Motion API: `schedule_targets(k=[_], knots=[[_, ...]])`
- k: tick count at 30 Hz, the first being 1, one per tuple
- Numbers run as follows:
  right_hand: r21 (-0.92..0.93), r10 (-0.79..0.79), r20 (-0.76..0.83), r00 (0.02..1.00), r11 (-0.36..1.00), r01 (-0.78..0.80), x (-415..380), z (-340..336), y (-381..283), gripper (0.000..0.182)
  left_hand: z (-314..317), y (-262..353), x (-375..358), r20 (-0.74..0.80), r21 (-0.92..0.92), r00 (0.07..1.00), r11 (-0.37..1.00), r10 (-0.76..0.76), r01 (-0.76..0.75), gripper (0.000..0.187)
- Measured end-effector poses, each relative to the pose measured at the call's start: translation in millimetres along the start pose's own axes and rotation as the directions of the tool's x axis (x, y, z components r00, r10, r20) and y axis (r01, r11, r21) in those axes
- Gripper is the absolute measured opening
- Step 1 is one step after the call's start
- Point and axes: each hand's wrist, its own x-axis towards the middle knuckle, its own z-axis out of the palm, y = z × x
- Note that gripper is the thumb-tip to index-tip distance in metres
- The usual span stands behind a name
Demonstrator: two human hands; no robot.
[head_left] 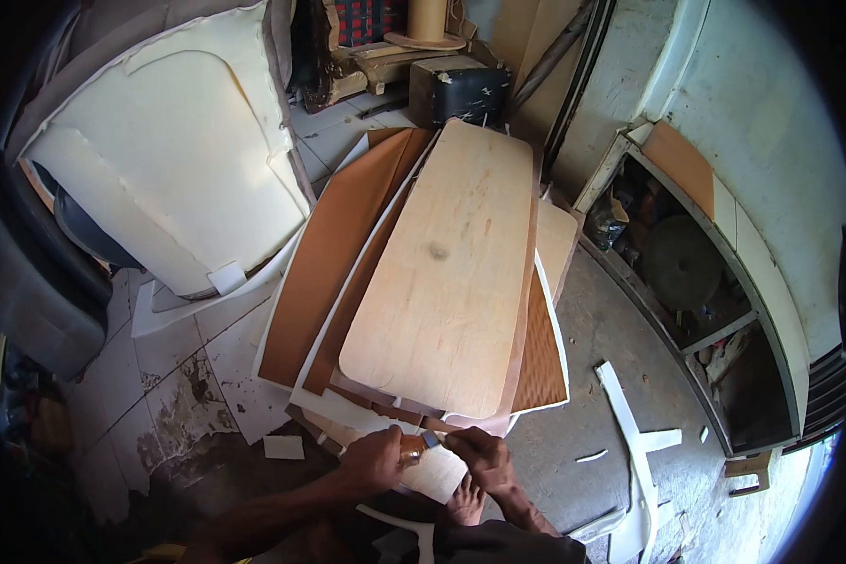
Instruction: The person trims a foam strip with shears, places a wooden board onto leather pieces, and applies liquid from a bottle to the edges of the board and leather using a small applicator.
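Note:
My left hand (374, 461) is closed around a tool with an amber handle (410, 449) and a pale metal collar; its working end is too small to make out. Close beside it, my right hand (482, 461) has its fingers bent together at the near edge of the stack, and what they pinch is hidden. Just beyond both hands lies a long wooden board (442, 273) with rounded corners. Beneath it are brown covering material (343, 273) with white edges and a quilted brown piece (542, 348). A white offcut (434, 475) sits below my hands, by a bare foot (465, 503).
A cream foam-padded panel (174, 160) leans at the left. White foam strips (637, 451) lie on the floor at the right. An open metal cabinet frame (696, 291) stands along the right wall. A worn black box (459, 89) is at the back.

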Motion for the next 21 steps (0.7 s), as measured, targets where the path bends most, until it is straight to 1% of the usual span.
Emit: schedule_targets(k=[1,2,3,4,5,6,7,8,10,11,12,13,14,15,16,17,18,19,21], knots=[[0.093,0.049,0.043,0.998,0.994,-0.053,-1,-6,4,0.029,-4,-2,3,-0.002,0.003,1.0,1.0,0.001,-0.001,0.049],[0.092,0.045,0.042,0.998,0.995,-0.048,0,-10,11,0.029,-10,-8,8,-0.117,-0.122,0.993,0.993,-0.005,-0.009,0.05],[0.192,0.099,-0.083,0.992,0.978,-0.082,1,-15,22,0.029,-15,-15,14,-0.226,-0.244,0.974,0.969,-0.024,-0.033,0.051],[0.293,0.168,-0.201,0.965,0.95,-0.105,2,-21,32,0.029,-18,-27,23,-0.348,-0.236,0.937,0.966,0.019,-0.108,0.049],[0.351,0.241,-0.281,0.929,0.927,-0.135,8,-32,34,0.032,-20,-44,33,-0.464,-0.221,0.884,0.959,0.057,-0.178,0.048],[0.41,0.309,-0.348,0.885,0.899,-0.153,17,-42,35,0.035,-34,-62,47,-0.459,-0.277,0.888,0.953,-0.018,-0.124,0.045],[0.408,0.275,-0.328,0.903,0.904,-0.127,25,-48,43,0.041,-52,-76,63,-0.458,-0.327,0.885,0.942,-0.089,-0.074,0.042],[0.406,0.265,-0.323,0.909,0.906,-0.12,32,-48,42,0.041,-61,-84,74,-0.469,-0.325,0.878,0.943,-0.093,-0.074,0.042],[0.518,0.274,-0.268,0.924,0.849,-0.102,43,-47,39,0.042,-76,-93,86,-0.389,-0.34,0.902,0.939,-0.185,0.046,0.039],[0.508,0.213,-0.258,0.942,0.86,-0.055,44,-44,38,0.04,-79,-93,87,-0.398,-0.336,0.899,0.941,-0.185,0.045,0.039],[0.51,0.206,-0.258,0.944,0.859,-0.047,47,-40,40,0.04,-81,-91,87,-0.34,-0.38,0.912,0.92,-0.23,0.09,0.036],[0.441,0.228,-0.284,0.931,0.893,-0.083,51,-37,43,0.039,-82,-90,87,-0.277,-0.422,0.922,0.896,-0.271,0.137,0.033],[0.37,0.248,-0.313,0.917,0.921,-0.123,54,-34,40,0.038,-81,-90,85,-0.283,-0.419,0.921,0.898,-0.268,0.133,0.033],[0.272,0.264,-0.338,0.903,0.946,-0.175,52,-34,37,0.037,-79,-89,80,-0.282,-0.401,0.93,0.91,-0.234,0.108,0.033],[0.272,0.264,-0.339,0.903,0.946,-0.175,44,-36,34,0.037,-77,-87,74,-0.277,-0.387,0.939,0.918,-0.202,0.083,0.033],[0.236,0.214,-0.34,0.916,0.962,-0.137,36,-40,29,0.036,-81,-73,59,-0.246,-0.347,0.947,0.931,-0.208,0.115,0.04],[0.199,0.164,-0.337,0.927,0.975,-0.1,26,-42,25,0.036,-72,-73,48,-0.286,-0.317,0.946,0.947,-0.153,0.057,0.04],[0.254,0.148,-0.348,0.926,0.965,-0.059,18,-42,23,0.035,-60,-74,35,-0.325,-0.281,0.941,0.96,-0.095,0.0,0.04],[0.268,0.125,-0.355,0.927,0.963,-0.027,8,-41,22,0.036,-52,-63,2,-0.256,-0.347,0.959,0.937,-0.125,0.03,0.037]])
